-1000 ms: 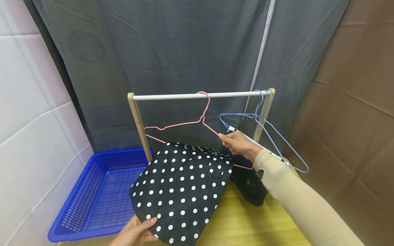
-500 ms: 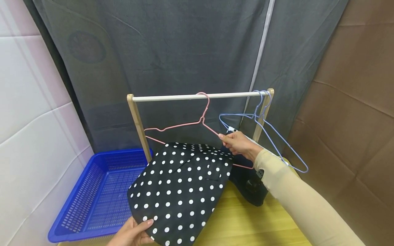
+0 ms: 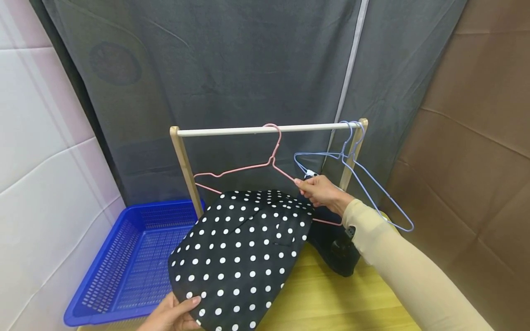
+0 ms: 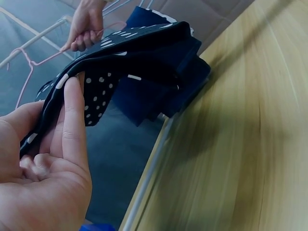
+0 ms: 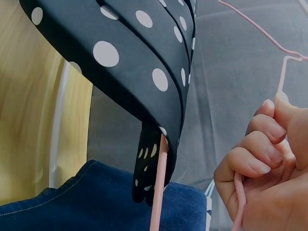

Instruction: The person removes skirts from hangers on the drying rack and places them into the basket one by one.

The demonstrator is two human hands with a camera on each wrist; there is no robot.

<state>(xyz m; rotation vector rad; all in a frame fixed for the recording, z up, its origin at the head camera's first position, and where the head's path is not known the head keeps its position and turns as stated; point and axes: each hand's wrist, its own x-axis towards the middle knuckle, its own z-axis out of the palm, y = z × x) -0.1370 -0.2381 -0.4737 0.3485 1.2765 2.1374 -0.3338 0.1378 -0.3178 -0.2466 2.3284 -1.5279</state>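
Note:
A black cloth with white polka dots [image 3: 236,257] drapes over the lower bar of a pink hanger [image 3: 248,167], whose hook sits on the rack's white rail [image 3: 223,132]. My left hand [image 3: 174,315] pinches the cloth's near lower edge between thumb and fingers; the left wrist view shows the folded layers in that grip. With its fingers curled round the wire, my right hand [image 3: 323,191] holds the hanger's right shoulder. In the right wrist view the hanger's pink lower bar [image 5: 159,192] comes out from under the dotted cloth. Part of the bar is hidden by the cloth.
Two blue hangers [image 3: 349,156] hang at the rail's right end. A dark blue denim garment [image 5: 110,197] hangs behind the right hand. To the left stands a blue plastic basket [image 3: 124,264]. The rack's wooden posts [image 3: 186,172] stand on a yellow wood-grain table [image 3: 331,303].
My left hand has drawn the dotted cloth's near end slightly left and down. The right hand keeps its hold on the hanger and has hardly moved.

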